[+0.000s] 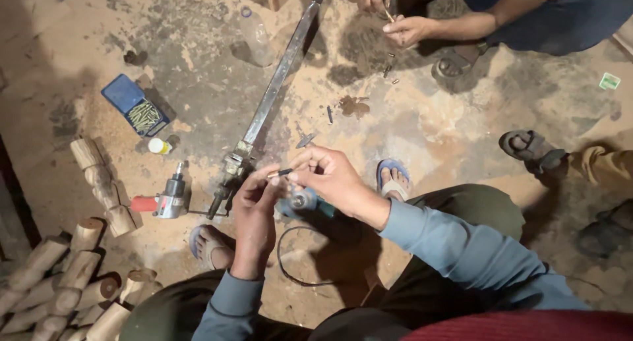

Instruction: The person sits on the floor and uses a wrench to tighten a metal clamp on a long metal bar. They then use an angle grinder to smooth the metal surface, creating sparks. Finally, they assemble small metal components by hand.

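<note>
We had our right hand (333,176) pinched shut on a small dark bit (283,173), thumb and forefinger closed at one end, while our left hand (254,206) curled up from below, its fingertips closed on the brass-coloured other end. The bit sat between both hands, above the grinder (302,199) lying on the floor between our 2 sandalled feet. We judged the grip slight: the piece was thin and held only at its tips, so a twist could have flicked it into the sawdust on the floor (428,123), where it would have been hard to spot. The black cord (285,252) looped by our left foot (210,241) could have snagged a heel. A long metal clamp (273,94) and a drill (168,197) lay close on the left.
</note>
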The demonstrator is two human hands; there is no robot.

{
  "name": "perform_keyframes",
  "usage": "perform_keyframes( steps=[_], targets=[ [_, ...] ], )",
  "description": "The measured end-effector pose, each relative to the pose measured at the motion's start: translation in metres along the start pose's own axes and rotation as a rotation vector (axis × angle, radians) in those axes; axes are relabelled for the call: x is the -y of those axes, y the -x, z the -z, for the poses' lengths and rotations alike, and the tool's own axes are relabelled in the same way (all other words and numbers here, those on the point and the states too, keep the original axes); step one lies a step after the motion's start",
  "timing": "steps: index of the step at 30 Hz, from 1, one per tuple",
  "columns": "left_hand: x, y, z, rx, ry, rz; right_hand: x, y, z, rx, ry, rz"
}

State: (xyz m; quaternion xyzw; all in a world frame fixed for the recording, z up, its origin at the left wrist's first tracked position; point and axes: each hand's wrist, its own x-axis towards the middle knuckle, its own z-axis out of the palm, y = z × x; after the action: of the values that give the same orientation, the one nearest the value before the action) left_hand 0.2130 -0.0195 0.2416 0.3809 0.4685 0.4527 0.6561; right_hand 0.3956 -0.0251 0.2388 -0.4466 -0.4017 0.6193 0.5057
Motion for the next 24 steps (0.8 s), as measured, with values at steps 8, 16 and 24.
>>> perform_keyframes(
  steps=[8,16,24],
  targets=[
    [-0.008,-0.003,0.001,0.043,0.097,-0.006,0.01,-0.006,-0.005,0.028,-0.042,-0.072],
    [-0.013,0.002,-0.006,0.033,-0.006,-0.022,0.016,-0.006,-0.002,0.06,-0.08,-0.032],
    [-0.014,0.001,-0.01,0.043,-0.046,-0.03,0.018,-0.004,0.003,0.06,-0.064,-0.036]
  ],
)
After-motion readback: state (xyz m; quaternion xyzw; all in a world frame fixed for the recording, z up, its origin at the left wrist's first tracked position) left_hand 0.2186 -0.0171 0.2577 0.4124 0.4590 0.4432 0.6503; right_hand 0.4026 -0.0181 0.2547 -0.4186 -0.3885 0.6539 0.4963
